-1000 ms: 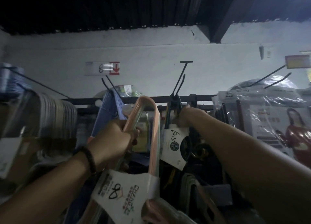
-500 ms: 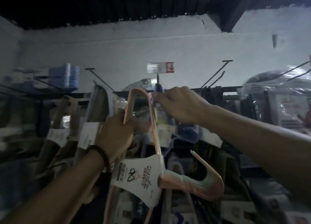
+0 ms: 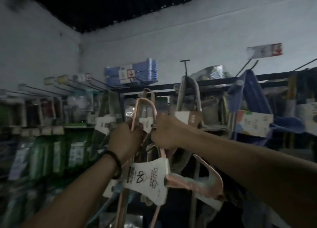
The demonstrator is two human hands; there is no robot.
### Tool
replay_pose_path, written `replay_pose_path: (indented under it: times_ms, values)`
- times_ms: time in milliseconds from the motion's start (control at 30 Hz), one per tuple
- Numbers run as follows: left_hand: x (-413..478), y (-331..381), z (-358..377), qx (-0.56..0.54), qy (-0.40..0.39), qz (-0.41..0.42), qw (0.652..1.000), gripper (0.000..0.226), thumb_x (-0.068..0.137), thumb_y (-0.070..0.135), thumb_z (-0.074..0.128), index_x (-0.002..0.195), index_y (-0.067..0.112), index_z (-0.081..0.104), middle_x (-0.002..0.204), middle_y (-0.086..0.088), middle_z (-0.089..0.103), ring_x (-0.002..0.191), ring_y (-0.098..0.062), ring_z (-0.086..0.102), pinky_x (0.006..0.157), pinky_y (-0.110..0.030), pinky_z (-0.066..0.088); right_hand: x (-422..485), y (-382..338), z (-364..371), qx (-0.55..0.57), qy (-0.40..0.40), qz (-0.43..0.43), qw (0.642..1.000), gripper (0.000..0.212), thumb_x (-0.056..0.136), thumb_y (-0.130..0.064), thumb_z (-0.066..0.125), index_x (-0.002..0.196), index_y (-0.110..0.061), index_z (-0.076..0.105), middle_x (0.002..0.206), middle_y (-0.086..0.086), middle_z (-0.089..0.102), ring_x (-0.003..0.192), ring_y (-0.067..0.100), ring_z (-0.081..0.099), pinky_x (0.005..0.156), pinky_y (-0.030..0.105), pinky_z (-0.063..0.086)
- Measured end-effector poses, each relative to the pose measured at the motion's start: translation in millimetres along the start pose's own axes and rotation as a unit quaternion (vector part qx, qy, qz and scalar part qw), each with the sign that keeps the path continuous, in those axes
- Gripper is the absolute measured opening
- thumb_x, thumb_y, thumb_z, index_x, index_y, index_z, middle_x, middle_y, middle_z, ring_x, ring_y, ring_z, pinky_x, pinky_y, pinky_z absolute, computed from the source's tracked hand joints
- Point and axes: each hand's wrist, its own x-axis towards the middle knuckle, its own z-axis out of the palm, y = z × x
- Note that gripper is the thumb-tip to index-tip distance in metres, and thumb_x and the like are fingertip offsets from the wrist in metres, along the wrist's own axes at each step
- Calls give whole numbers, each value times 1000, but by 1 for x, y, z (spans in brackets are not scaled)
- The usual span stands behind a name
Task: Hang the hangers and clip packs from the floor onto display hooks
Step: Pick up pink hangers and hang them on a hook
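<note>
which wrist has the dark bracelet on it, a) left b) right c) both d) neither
a: the dark bracelet circles the wrist below the left hand, which grips the pink hanger pack; the right forearm is bare.
</note>
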Motion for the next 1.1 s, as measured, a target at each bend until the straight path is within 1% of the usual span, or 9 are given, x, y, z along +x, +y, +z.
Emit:
replay_pose_path:
  times_ms: [133,200,267,400,500,567,700,800,1100]
  values:
    - [17,-33,-38,21,10,-10,1000,31,95,48,64,89,20,75,78,-3,78,70,-23,76,72,-54,64,45,-38,24,19,36,-23,999,18,99,-19,59,110,-5,60,103,13,69,82,23,70,64,33,61]
    - [28,-51,-50,93,24,14,995,20,98,43,66,108,25,69,92,4,77,72,-9,72,67,-38,62,71,-48,31,-15,51,-37,998,12,100,-18,57,101,-5,59,100,12,68,82,23,68,71,36,61]
    - [39,-68,-58,143,24,38,989,41,99,43,65,136,28,55,116,15,68,76,5,65,62,-18,53,99,-52,34,-30,69,-47,996,18,101,-18,54,88,-6,56,97,11,67,77,23,62,68,36,57]
    - [60,-97,-75,244,8,179,953,71,102,59,48,162,41,16,169,16,19,142,-3,40,114,-29,41,159,-52,32,-51,83,-30,995,23,101,-18,54,80,-9,55,91,12,68,71,20,64,67,37,61]
    - [76,-114,-82,307,-27,227,924,81,97,71,41,161,52,-6,166,33,-21,155,3,0,124,-29,16,191,-54,29,-52,110,-27,992,22,101,-14,54,80,-8,53,81,10,61,71,20,64,68,36,60]
    - [91,-122,-82,319,-49,238,916,92,92,77,46,158,55,-12,163,35,-27,157,0,-5,125,-34,21,208,-57,30,-52,120,-15,991,17,100,-12,55,85,-5,56,83,11,63,78,23,69,79,38,63]
    - [129,-141,-74,361,-93,279,885,129,72,85,67,160,46,-19,160,29,-38,155,-2,-7,119,-34,35,234,-65,28,-49,150,7,987,15,100,-15,59,91,-3,59,82,8,63,68,18,65,62,30,57]
    - [153,-155,-72,362,-86,307,876,139,67,85,73,161,41,-19,161,24,-41,158,-10,-3,119,-35,38,244,-70,23,-58,194,19,979,21,98,-23,63,106,-3,58,89,7,63,75,20,66,70,35,61]
    - [190,-175,-62,307,-61,380,871,100,101,29,63,160,50,-14,164,18,-38,161,-22,-1,92,-41,61,250,-76,21,-121,309,48,942,36,96,-16,55,127,-3,45,114,19,60,106,39,63,74,40,42]
